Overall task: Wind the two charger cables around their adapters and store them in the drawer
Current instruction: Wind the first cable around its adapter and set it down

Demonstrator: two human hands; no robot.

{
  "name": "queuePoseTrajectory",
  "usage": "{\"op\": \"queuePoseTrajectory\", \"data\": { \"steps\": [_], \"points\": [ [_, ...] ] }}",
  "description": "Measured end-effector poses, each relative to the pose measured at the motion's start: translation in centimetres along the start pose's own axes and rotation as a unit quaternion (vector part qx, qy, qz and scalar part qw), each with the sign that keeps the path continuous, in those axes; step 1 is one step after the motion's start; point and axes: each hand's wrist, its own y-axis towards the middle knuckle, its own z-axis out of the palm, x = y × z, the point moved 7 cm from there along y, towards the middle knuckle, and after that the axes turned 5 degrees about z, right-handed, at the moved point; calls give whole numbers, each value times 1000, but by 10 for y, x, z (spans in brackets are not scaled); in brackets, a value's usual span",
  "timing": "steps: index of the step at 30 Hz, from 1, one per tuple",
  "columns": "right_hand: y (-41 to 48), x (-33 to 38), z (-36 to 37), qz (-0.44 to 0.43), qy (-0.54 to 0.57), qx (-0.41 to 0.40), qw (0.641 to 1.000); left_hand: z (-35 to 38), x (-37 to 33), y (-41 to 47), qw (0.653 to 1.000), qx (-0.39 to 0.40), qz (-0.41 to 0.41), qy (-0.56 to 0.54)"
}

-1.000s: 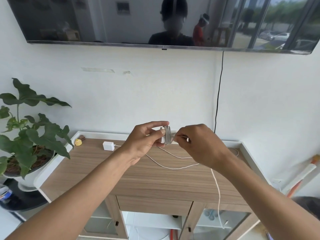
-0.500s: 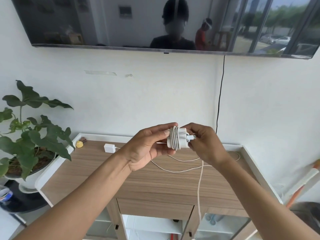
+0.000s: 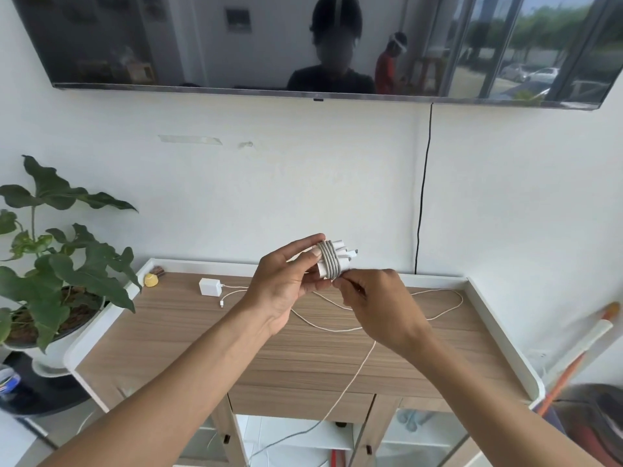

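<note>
Dropped the right hand (image 3: 377, 308) below the adapter (image 3: 340, 255), pinching the soft, bendy cable (image 3: 328, 264); gripping the light, hard adapter with the left hand (image 3: 283, 284).

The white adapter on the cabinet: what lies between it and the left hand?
In the head view, thin white cable runs between the adapter and the left hand; its plug end lies there too.

Bright daylight, soft shadows, wide-angle edge distortion.
</note>
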Motion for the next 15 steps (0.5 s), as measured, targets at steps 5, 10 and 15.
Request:
{"op": "queuePoseTrajectory", "data": {
  "steps": [5, 10, 15],
  "points": [
    [-2, 9, -13, -4, -50, 24, 998, -12, -2, 5, 988, -16, 56, 140],
    [4, 23, -39, -47, -93, 9, 994, -3, -6, -7, 978, 95, 58, 175],
    [15, 14, -50, 5, 63, 29, 998, 8, -16, -22, 978, 186, 8, 96]
  ]
}}
